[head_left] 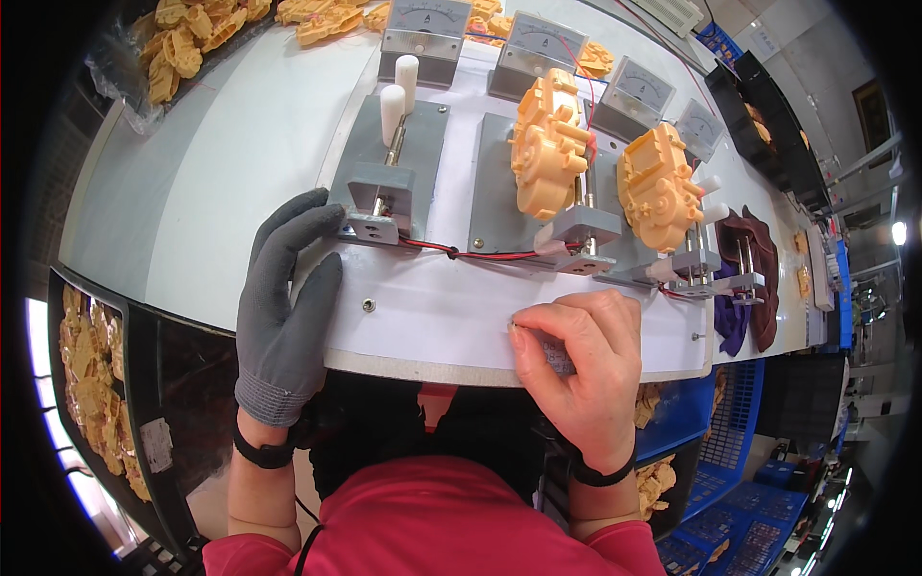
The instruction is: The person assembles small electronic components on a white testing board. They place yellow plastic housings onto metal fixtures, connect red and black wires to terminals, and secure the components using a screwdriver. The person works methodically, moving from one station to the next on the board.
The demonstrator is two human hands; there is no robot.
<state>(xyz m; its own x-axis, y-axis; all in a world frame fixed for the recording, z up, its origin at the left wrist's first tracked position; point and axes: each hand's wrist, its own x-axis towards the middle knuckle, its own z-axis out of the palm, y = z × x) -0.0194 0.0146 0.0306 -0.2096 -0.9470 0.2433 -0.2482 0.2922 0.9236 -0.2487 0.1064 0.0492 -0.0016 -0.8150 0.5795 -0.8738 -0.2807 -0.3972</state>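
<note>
My left hand (288, 298), in a grey knitted glove, rests at the left test fixture (389, 202), fingers stretched out and fingertips by its front corner. That fixture has two white posts and a metal pin, with no yellow part on it. My bare right hand (586, 360) lies over the board's front edge, fingers curled and the thumb tip close to the index finger. A greyish patch shows inside the curl; whether it is held is unclear. Beyond that hand, a yellow plastic gearbox housing (550, 149) sits on the middle fixture, and another yellow housing (661, 187) on the right one.
Analog meters (423, 38) line the back of the white board (442, 326). Red and black wires (490, 255) run between fixtures. Yellow parts (178, 58) lie in a bag at far left. A black crate (91, 384) stands lower left, blue baskets (730, 413) lower right, dark cloth (759, 278) right.
</note>
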